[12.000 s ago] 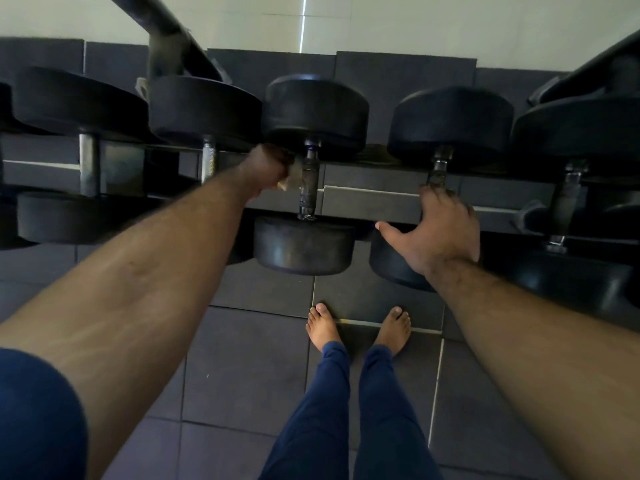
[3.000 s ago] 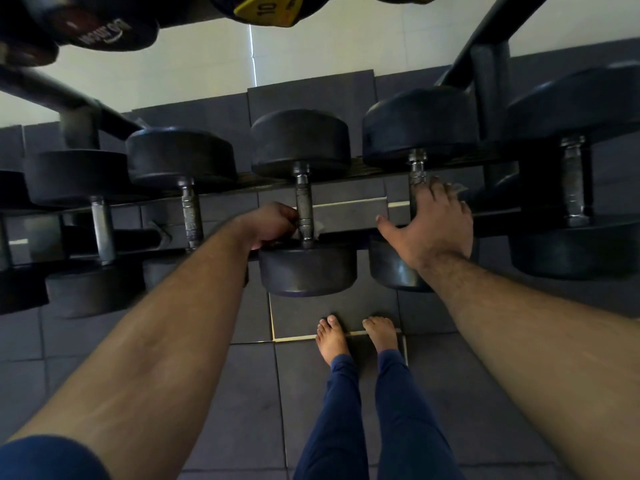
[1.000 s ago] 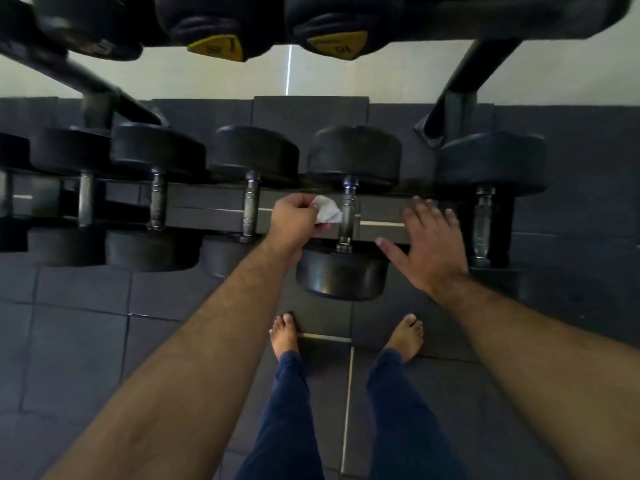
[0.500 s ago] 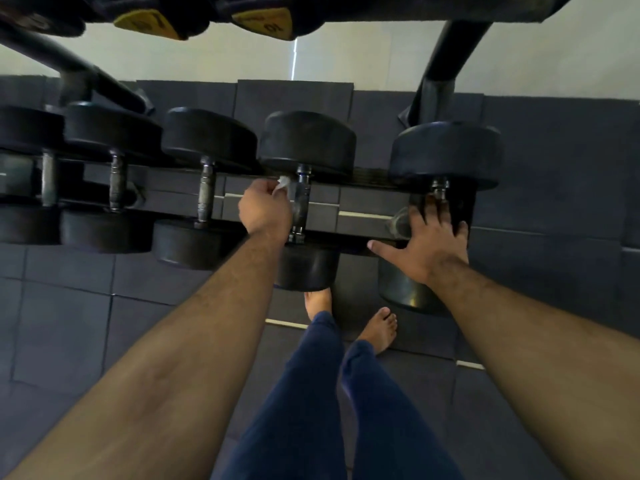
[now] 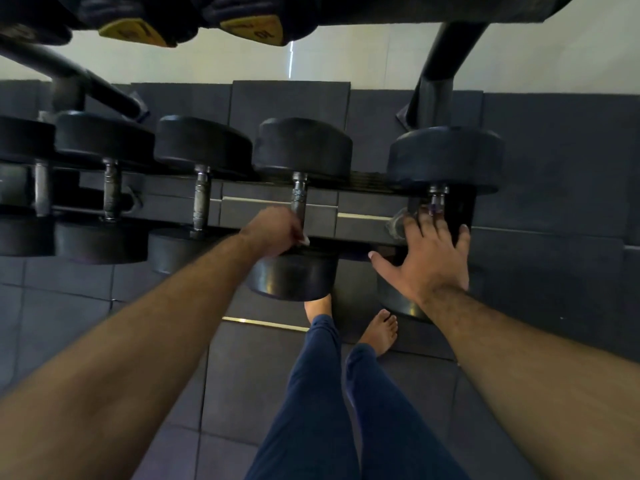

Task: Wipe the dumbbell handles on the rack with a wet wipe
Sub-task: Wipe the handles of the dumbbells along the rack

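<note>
Left hand [image 5: 277,233] grips the wipe [image 5: 304,241] at a mid-rack handle [image 5: 298,202]; right hand [image 5: 427,258], fingers spread, rests on the far-right dumbbell [image 5: 445,161]. Which handles are already clean cannot be told.

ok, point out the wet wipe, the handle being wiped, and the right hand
wet wipe [image 5: 305,241], head view, white corner under the fingers
dumbbell handle [image 5: 298,199], head view, knurled upper shaft
right hand [image 5: 427,261], head view, back of hand

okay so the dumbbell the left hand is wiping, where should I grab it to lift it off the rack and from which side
Grip the dumbbell by the bare knurled handle between its two heads, likely coming from above with fingers wrapped round it. The heads look too wide to grasp, and the left hand with the wipe already sits at the handle's near end.
</note>
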The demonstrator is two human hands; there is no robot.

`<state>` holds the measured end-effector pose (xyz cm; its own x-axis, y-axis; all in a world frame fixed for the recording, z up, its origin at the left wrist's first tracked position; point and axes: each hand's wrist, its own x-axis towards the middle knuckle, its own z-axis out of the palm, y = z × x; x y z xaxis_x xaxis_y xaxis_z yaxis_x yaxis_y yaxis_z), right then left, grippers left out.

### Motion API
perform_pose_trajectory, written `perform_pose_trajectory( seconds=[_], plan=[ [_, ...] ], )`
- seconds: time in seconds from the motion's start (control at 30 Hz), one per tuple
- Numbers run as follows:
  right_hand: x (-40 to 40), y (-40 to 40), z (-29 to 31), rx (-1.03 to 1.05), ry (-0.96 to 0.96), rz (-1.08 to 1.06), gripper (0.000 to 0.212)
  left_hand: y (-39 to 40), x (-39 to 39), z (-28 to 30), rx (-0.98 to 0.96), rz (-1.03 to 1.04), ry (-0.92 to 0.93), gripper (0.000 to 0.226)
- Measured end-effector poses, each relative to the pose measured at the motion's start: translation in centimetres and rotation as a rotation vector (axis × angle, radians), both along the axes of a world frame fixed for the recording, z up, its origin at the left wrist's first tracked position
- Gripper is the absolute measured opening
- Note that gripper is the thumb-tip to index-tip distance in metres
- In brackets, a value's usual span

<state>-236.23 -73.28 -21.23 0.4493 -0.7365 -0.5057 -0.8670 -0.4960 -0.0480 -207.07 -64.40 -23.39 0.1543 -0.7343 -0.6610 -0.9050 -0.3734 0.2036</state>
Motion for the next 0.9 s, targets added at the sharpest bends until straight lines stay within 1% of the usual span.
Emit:
perform_pose_trajectory(
  seconds=[0.03, 0.07, 0.13, 0.17, 0.2, 0.23, 0.3, 0.37, 0.4, 0.5, 0.53, 0.57, 0.6, 0.7, 0.73, 0.77, 0.83, 0.9],
  plan=[
    [0.0, 0.0, 0.1, 0.000, 0.002, 0.003, 0.111, 0.2, 0.2, 0.4, -0.012, 0.016, 0.021, 0.016],
    [0.1, -0.1, 0.2, -0.004, 0.005, 0.005, 0.111, 0.0, 0.4, 0.7, -0.093, 0.073, 0.034, 0.016],
    [0.3, 0.0, 0.2, -0.015, 0.006, 0.003, 0.110, -0.8, 0.6, 0.6, -0.442, 0.184, -0.013, 0.017],
    [0.3, 0.0, 0.2, -0.019, 0.005, 0.000, 0.109, -1.3, 0.4, 0.2, -0.592, 0.192, -0.074, 0.019],
    [0.3, 0.1, 0.2, -0.022, 0.007, -0.003, 0.108, -1.7, 0.3, -0.4, -0.677, 0.159, -0.132, 0.021],
    [0.3, 0.1, 0.2, -0.026, 0.009, -0.005, 0.108, -1.8, 0.2, -1.2, -0.684, 0.095, -0.173, 0.023],
    [0.3, 0.1, 0.2, -0.040, 0.004, -0.010, 0.106, -1.7, -0.1, -2.4, -0.577, -0.077, -0.197, 0.025],
    [0.4, 0.1, 0.2, -0.049, -0.005, -0.013, 0.105, -1.8, 0.2, -2.4, -0.414, -0.170, -0.157, 0.024],
    [0.4, 0.2, 0.2, -0.052, -0.008, -0.014, 0.104, -1.8, 0.4, -2.2, -0.321, -0.215, -0.139, 0.023],
    [0.3, 0.3, 0.1, -0.059, -0.008, -0.022, 0.105, -2.0, 0.1, -1.0, 0.048, -0.416, -0.077, 0.016],
    [0.3, 0.4, 0.1, -0.062, -0.011, -0.022, 0.105, -2.0, -0.2, -0.6, 0.139, -0.462, -0.066, 0.016],
    [0.3, 0.5, 0.1, -0.066, -0.010, -0.020, 0.105, -2.4, -0.4, -0.2, 0.164, -0.502, -0.081, 0.017],
    [0.3, 0.5, 0.2, -0.069, -0.006, -0.016, 0.105, -3.0, -0.8, 0.3, 0.137, -0.527, -0.113, 0.018],
    [0.6, 0.5, 0.2, -0.079, 0.007, -0.010, 0.108, -5.4, -2.1, 1.4, -0.114, -0.482, -0.260, 0.026],
    [0.5, 0.5, 0.1, -0.082, 0.007, -0.012, 0.108, -5.7, -2.6, 1.3, -0.144, -0.477, -0.309, 0.028],
    [0.5, 0.6, 0.0, -0.086, 0.006, -0.015, 0.107, -5.7, -3.2, 1.1, -0.118, -0.503, -0.353, 0.029],
    [0.4, 0.6, -0.1, -0.092, -0.001, -0.017, 0.105, -5.0, -4.5, 0.5, -0.001, -0.628, -0.398, 0.030],
    [0.4, 0.6, -0.1, -0.091, -0.006, -0.013, 0.104, -4.2, -5.0, 0.5, 0.093, -0.718, -0.371, 0.029]
  ],
)
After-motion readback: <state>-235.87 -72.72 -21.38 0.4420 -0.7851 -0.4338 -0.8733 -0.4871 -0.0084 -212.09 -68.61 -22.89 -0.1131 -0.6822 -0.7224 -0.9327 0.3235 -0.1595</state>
